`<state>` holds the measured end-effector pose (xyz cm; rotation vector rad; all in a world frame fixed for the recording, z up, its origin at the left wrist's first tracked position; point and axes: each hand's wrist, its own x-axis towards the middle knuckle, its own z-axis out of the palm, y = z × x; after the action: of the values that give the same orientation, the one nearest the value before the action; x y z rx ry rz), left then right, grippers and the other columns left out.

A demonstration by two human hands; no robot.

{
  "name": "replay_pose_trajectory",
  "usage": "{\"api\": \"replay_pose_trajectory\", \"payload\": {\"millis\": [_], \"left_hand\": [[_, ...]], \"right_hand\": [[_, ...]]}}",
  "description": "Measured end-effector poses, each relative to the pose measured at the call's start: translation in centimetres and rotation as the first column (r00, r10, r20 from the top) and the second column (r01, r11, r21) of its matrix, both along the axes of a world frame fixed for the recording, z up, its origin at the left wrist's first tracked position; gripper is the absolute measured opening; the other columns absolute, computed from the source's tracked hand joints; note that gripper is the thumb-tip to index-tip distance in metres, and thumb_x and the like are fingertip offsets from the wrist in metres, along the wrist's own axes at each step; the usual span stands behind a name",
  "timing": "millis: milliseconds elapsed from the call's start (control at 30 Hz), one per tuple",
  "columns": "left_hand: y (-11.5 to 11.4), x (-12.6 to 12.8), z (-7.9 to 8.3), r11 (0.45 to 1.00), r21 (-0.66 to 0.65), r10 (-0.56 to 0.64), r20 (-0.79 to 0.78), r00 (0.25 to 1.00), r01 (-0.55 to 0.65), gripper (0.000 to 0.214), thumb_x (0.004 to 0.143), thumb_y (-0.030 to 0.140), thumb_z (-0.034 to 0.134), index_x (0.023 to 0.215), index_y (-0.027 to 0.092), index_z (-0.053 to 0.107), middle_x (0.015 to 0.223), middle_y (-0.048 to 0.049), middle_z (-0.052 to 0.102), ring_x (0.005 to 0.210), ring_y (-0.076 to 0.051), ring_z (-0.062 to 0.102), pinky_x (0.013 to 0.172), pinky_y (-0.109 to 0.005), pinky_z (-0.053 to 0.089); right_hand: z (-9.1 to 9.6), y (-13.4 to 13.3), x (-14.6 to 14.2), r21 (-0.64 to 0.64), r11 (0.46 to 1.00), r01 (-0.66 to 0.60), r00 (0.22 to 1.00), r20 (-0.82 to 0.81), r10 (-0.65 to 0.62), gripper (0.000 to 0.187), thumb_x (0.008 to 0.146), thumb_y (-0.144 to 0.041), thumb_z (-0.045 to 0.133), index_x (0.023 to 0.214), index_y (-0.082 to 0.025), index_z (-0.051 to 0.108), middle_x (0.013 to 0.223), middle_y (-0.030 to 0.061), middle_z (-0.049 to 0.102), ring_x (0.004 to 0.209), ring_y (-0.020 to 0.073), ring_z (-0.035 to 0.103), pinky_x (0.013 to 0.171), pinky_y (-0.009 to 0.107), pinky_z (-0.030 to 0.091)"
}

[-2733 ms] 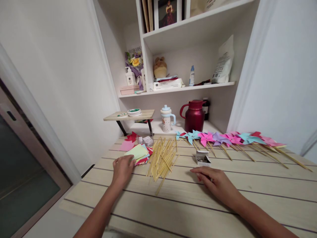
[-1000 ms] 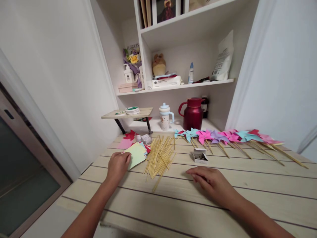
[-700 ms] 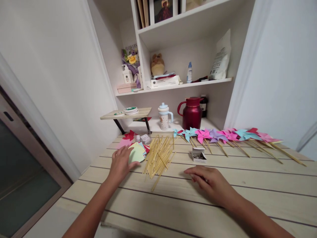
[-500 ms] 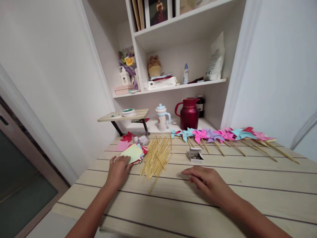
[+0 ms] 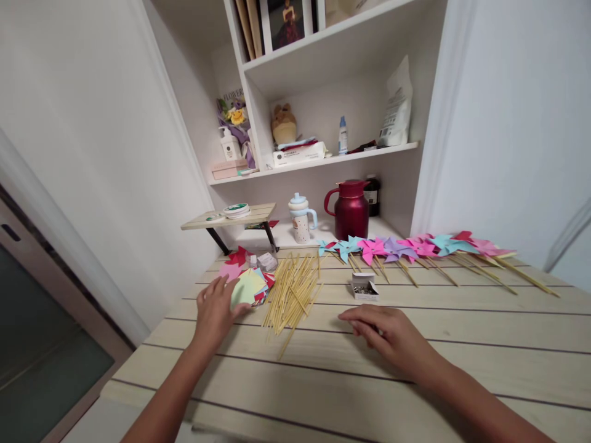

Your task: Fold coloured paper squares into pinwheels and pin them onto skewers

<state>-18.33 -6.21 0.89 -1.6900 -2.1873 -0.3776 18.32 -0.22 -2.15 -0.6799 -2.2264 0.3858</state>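
Observation:
My left hand (image 5: pixel 215 311) is at the left edge of a stack of coloured paper squares (image 5: pixel 252 284), fingers apart, thumb by the pale yellow-green top sheet. Whether the fingertips touch the paper I cannot tell. A loose heap of thin wooden sticks (image 5: pixel 293 292) lies right of the stack. Over the table's middle, my right hand (image 5: pixel 388 332) has its fingers pressed together and curled; anything inside them is hidden. Just beyond it stands a small open white box (image 5: pixel 364 289) with little metal pieces inside.
Several paper pinwheels (image 5: pixel 373 249) on sticks line the table's back right. Behind them stand a red jug (image 5: pixel 351 212) and a pale cup (image 5: pixel 301 220). A small raised stand (image 5: pixel 258 214) is at the back left, with clear packets (image 5: pixel 266 262) near its foot.
My left hand has shifted slightly left off the paper stack, and its fingers have spread and lifted. My right hand has stayed nearly in place. The view has tilted slightly.

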Motion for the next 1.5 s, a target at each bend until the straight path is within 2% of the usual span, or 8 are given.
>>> {"api": "replay_pose_trajectory", "payload": {"millis": [167,400,600,867,1033,1200,1367,1500], "left_hand": [[0.5,-1.5,-1.0,0.987,-0.153,-0.039,0.009,0.999,0.040,0.073,0.066,0.027,0.078,0.135,0.027,0.055,0.152,-0.0142,0.042,0.143,-0.039,0.028,0.107,-0.062,0.024],[-0.5,-2.4,-0.9,0.977,-0.159,-0.136,0.055,0.989,0.143,0.028,0.087,0.026,0.055,0.110,0.027,0.070,0.122,-0.0073,0.070,0.118,-0.025,0.059,0.111,-0.051,0.023],[-1.1,-2.2,-0.2,0.978,-0.094,-0.178,0.073,0.981,0.185,0.031,0.092,0.027,0.044,0.092,0.027,0.075,0.102,-0.0042,0.077,0.097,-0.022,0.068,0.109,-0.045,0.027],[-1.1,-1.7,-1.4,0.990,-0.014,-0.138,0.070,0.988,0.140,0.058,0.072,0.026,0.075,0.128,0.028,0.060,0.144,-0.0118,0.053,0.137,-0.034,0.039,0.110,-0.054,0.022],[-1.2,-1.7,-1.6,0.986,0.027,-0.164,0.140,0.977,0.162,0.021,0.082,0.024,0.062,0.100,0.026,0.073,0.118,-0.0089,0.071,0.117,-0.028,0.059,0.113,-0.052,0.016],[-1.7,-1.6,0.1,0.981,0.134,-0.174,0.275,0.946,0.142,0.020,0.084,0.031,0.056,0.079,0.027,0.075,0.093,-0.0045,0.078,0.094,-0.026,0.068,0.112,-0.049,0.021],[-2.0,-0.2,1.9,0.955,0.297,-0.150,0.500,0.853,-0.006,0.030,0.082,0.042,0.054,0.085,0.020,0.075,0.100,-0.0107,0.077,0.100,-0.030,0.065,0.104,-0.048,0.034],[-1.2,3.0,3.6,0.953,0.301,-0.252,0.724,0.643,0.035,0.044,0.080,0.056,0.057,0.087,0.016,0.075,0.090,-0.0088,0.077,0.086,-0.026,0.068,0.078,-0.036,0.051]], "right_hand": [[0.2,0.0,0.2,0.001,1.000,0.008,1.000,0.014,-0.008,0.033,0.093,-0.017,0.042,0.104,-0.021,0.072,0.092,0.0064,0.077,0.080,0.0173,0.073,0.074,0.029,0.057],[-0.1,0.0,0.1,0.000,1.000,-0.008,1.000,0.027,0.008,0.032,0.092,-0.018,0.043,0.105,-0.022,0.072,0.098,0.0064,0.078,0.086,0.0189,0.074,0.078,0.031,0.058],[-0.3,0.2,0.1,-0.007,1.000,0.007,1.000,-0.001,-0.007,0.030,0.091,-0.020,0.046,0.104,-0.024,0.073,0.099,0.0056,0.078,0.084,0.0202,0.074,0.077,0.033,0.059],[-0.4,0.2,0.1,-0.008,1.000,0.015,1.000,0.017,-0.015,0.031,0.092,-0.020,0.045,0.104,-0.024,0.073,0.098,0.0058,0.078,0.083,0.0202,0.074,0.075,0.033,0.058],[-0.4,0.3,0.2,-0.019,1.000,0.006,1.000,0.023,-0.006,0.031,0.092,-0.020,0.045,0.106,-0.024,0.073,0.098,0.0056,0.078,0.082,0.0192,0.073,0.075,0.031,0.058],[-0.6,0.3,0.0,-0.029,0.999,-0.013,1.000,-0.009,0.013,0.030,0.091,-0.020,0.047,0.104,-0.026,0.073,0.100,0.0050,0.078,0.084,0.0196,0.073,0.077,0.033,0.057],[-0.2,0.0,-0.1,-0.212,0.977,0.015,0.995,-0.093,-0.035,0.028,0.094,-0.031,0.047,0.107,-0.026,0.072,0.083,0.0044,0.074,0.061,0.0168,0.066,0.062,0.031,0.055],[0.5,0.0,-0.3,-0.436,0.899,-0.043,0.953,-0.289,-0.095,0.038,0.094,-0.044,0.050,0.124,-0.025,0.061,0.090,0.0055,0.067,0.066,0.0169,0.063,0.064,0.032,0.054]]}}
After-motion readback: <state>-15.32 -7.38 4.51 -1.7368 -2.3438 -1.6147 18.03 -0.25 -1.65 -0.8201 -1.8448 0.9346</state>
